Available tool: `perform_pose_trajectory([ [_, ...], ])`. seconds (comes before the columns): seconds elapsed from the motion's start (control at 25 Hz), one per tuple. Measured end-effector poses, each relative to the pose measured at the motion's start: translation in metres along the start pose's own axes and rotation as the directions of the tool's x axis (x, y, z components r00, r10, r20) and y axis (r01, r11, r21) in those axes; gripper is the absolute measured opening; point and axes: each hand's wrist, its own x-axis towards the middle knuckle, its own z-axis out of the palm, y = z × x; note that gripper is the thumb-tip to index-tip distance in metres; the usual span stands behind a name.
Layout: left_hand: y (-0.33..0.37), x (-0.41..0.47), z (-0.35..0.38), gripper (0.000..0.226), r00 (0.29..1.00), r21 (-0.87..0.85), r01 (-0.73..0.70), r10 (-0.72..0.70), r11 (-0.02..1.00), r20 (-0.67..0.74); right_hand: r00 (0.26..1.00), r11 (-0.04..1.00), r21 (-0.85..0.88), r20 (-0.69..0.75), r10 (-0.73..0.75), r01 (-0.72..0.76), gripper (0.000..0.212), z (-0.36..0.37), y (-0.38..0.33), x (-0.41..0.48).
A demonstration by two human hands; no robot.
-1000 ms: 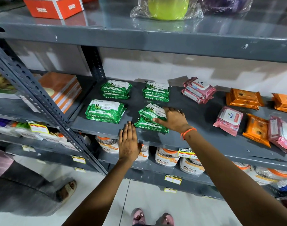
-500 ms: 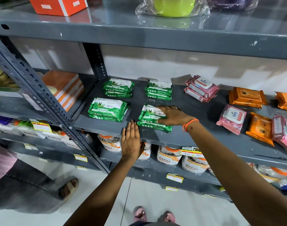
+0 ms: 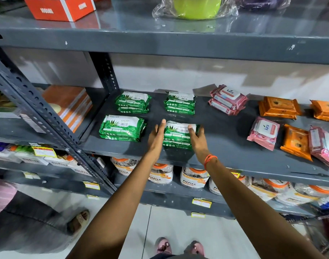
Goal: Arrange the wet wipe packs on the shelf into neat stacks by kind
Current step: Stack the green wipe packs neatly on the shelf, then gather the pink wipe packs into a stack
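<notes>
On the grey shelf (image 3: 225, 146) lie several green wet wipe stacks: two at the back (image 3: 133, 101) (image 3: 179, 102), one front left (image 3: 121, 128), and a front stack (image 3: 176, 135) between my hands. My left hand (image 3: 157, 137) lies flat against that stack's left side, fingers straight. My right hand (image 3: 198, 141) clasps its right end, thumb on top. Further right sit a pink stack (image 3: 228, 99), a loose pink pack (image 3: 263, 132), orange packs (image 3: 278, 107) (image 3: 295, 141) (image 3: 325, 111) and a tilted pink pack (image 3: 324, 144).
A slanted perforated steel brace (image 3: 34, 109) crosses at left, with an upright post (image 3: 104, 71) behind. The shelf above carries a red box (image 3: 61, 8) and a wrapped green bowl (image 3: 196, 6). Jars (image 3: 193, 176) fill the shelf below. Another person's leg and sandal (image 3: 77, 219) are at lower left.
My left hand rose from the shelf's front edge to the left side of the front green stack. My right hand slid off its top to its right end, and the stack now sits squared.
</notes>
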Motion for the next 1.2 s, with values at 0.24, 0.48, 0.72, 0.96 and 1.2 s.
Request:
perform_pose_trajectory([
  [0.24, -0.017, 0.017, 0.001, 0.064, 0.997, 0.077, -0.003, 0.01, 0.997, -0.082, 0.999, 0.993, 0.116, 0.034, -0.024, 0.02, 0.068, 0.002, 0.006, -0.006],
  [0.48, -0.018, 0.024, 0.005, 0.066, 0.986, 0.172, -0.064, 0.088, 0.983, -0.14, 0.998, 0.996, 0.09, 0.065, -0.012, 0.006, 0.068, -0.006, -0.002, -0.001],
  [0.72, -0.029, 0.007, 0.02, 0.058, 0.749, 0.784, -0.368, 0.659, 0.5, -0.069, 0.995, 0.995, -0.078, 0.072, -0.062, 0.068, 0.066, -0.055, -0.004, 0.011],
  [0.96, -0.054, -0.032, 0.088, 0.054, 0.652, 0.903, -0.417, 0.727, 0.107, 0.216, 0.95, 0.741, -0.616, 0.039, -0.31, 0.267, 0.049, -0.142, 0.009, 0.013],
  [1.2, -0.073, -0.046, 0.143, 0.05, 0.664, 0.838, -0.541, 0.649, 0.074, 0.371, 0.928, 0.451, -0.881, -0.036, -0.37, 0.145, 0.06, -0.227, 0.037, 0.034],
])
